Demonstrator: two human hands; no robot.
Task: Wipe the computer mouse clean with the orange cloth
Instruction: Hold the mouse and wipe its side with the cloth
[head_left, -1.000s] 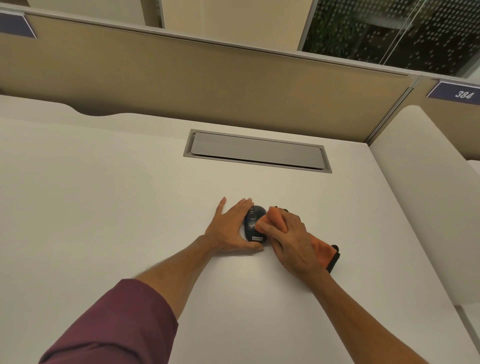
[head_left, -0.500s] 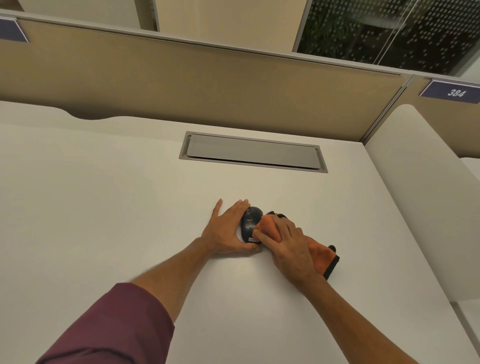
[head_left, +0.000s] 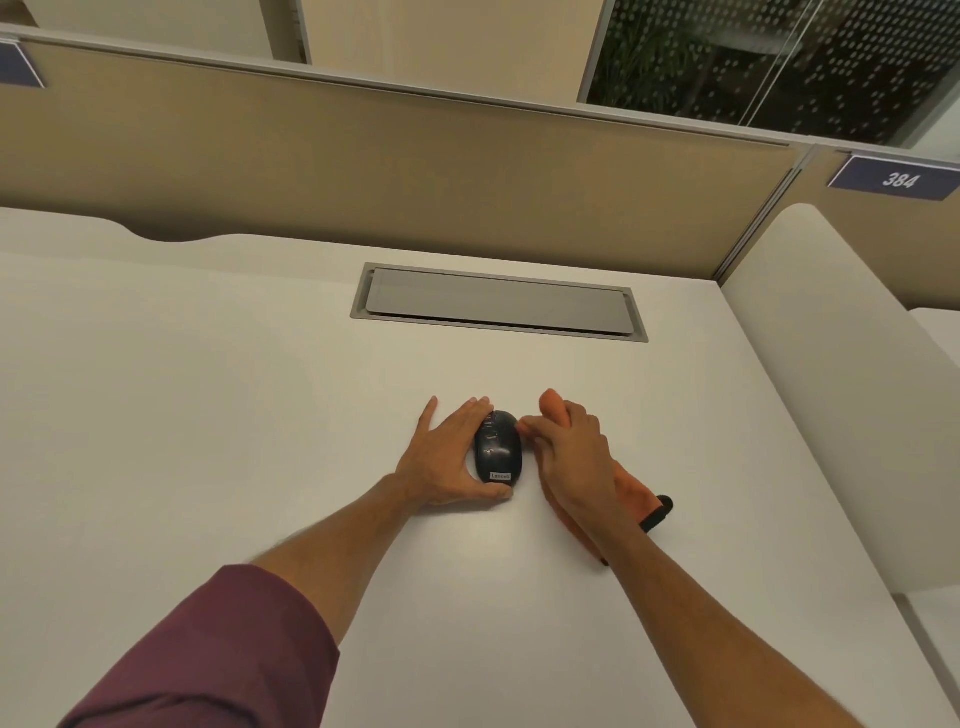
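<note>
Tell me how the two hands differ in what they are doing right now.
The left hand cups the dark mouse bare, fingers spread along its side; the right hand is bunched around the orange cloth. The left hand touches the mouse, while the right hand sits just beside it. Both rest on the white desk.

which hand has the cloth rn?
The right hand, bunching the orange cloth beside the mouse. The left hand only steadies the mouse, no cloth.
</note>
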